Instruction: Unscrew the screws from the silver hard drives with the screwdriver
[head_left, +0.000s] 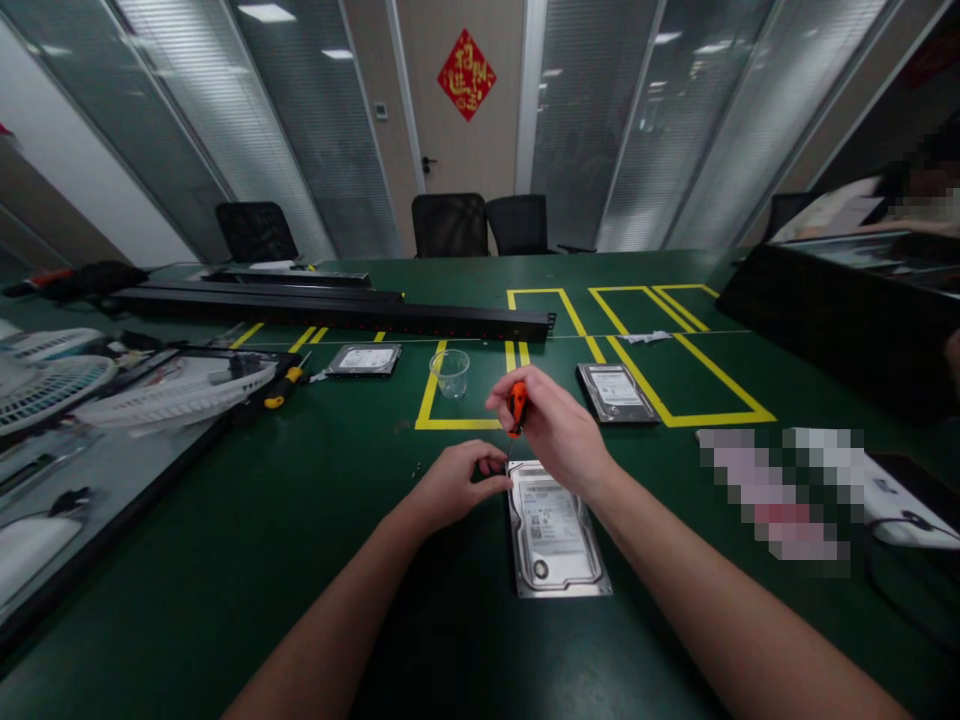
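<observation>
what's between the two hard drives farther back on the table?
Head view: a clear plastic cup and yellow tape. The right hand, holding an orange screwdriver, also shows between the left drive and right drive.

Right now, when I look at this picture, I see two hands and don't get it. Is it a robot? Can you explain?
No robot here, just a person using bare hands. There's one picture, from a camera worn on the person's head, looking forward and down, so you see about what they see. The right hand holds an orange and black screwdriver, pointing down at the far left corner of a flat metal drive. The left hand has its fingers at that same corner. They're on a green table. Farther off are a second drive, a clear cup and a third drive. Long black bars lie behind the cup.
</observation>
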